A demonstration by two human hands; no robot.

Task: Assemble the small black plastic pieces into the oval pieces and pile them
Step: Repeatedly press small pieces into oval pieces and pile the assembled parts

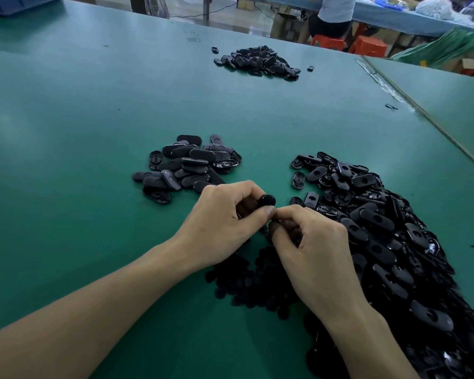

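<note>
oval piece is gripped by left hand beside big pile | right hand is curled, hold cannot be told

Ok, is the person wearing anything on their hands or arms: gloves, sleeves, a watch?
Nothing worn shows. The left hand and right hand are ungloved and ringless. Both wrists and forearms are bare to the picture's edge: no watch, bracelet or sleeve.

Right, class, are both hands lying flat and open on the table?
No, the left hand and right hand both pinch an oval piece between them.
</note>
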